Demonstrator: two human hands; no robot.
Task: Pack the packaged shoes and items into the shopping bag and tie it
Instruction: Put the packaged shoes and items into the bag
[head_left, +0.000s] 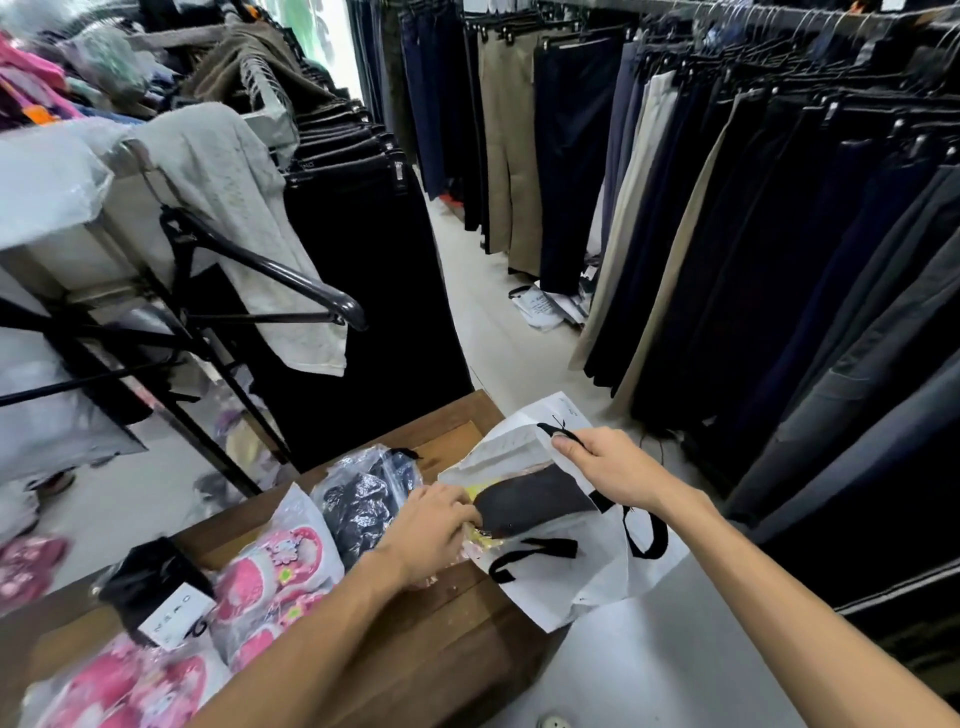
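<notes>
A wooden table (452, 644) carries the white shopping bag (597, 577), which hangs partly over its right corner. The right hand (613, 467) pinches the bag's upper edge and a black handle, holding the mouth up. The left hand (436, 530) grips a dark packaged shoe (535, 501) at the opening. Pink packaged shoes (270, 577) (in clear plastic) lie on the table to the left.

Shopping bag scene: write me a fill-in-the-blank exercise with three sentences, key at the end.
1. The right hand holds the white shopping bag open by its ____ edge.
2. The left hand pushes a dark shoe sole ____ the bag.
3. The packaged pink shoes lie on the ____ table.

Missing words: upper; into; wooden
</notes>
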